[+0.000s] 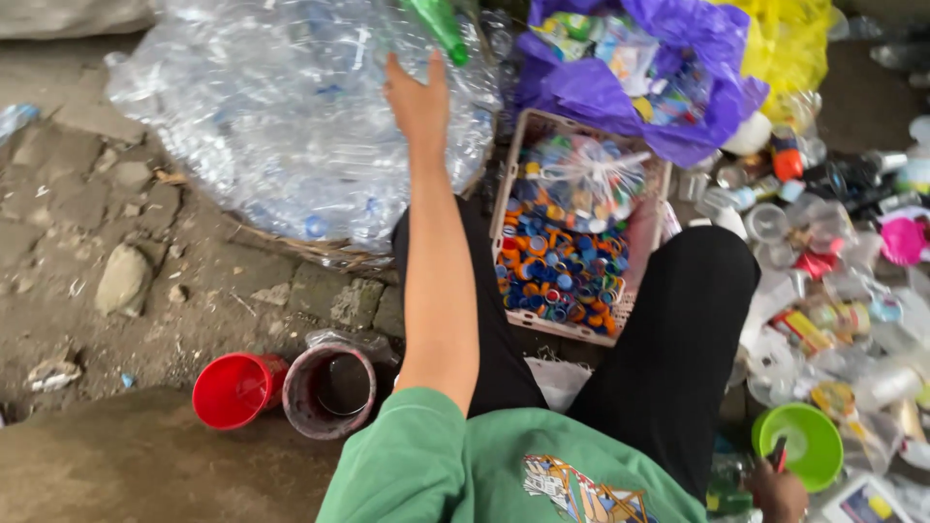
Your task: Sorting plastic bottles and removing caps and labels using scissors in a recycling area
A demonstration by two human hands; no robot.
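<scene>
Left hand spread, fingers open, just below green bottle; right hand beside green bowl, grip unclear.

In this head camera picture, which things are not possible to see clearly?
- Right hand: cut by the bottom edge; its grip on a small red-tipped object cannot be told.
- Green bottle beyond the left hand: blurred and cut by the top edge; touching or apart is unclear.
- Crate of bottle caps: its lower right side is hidden behind the person's knee.
</scene>
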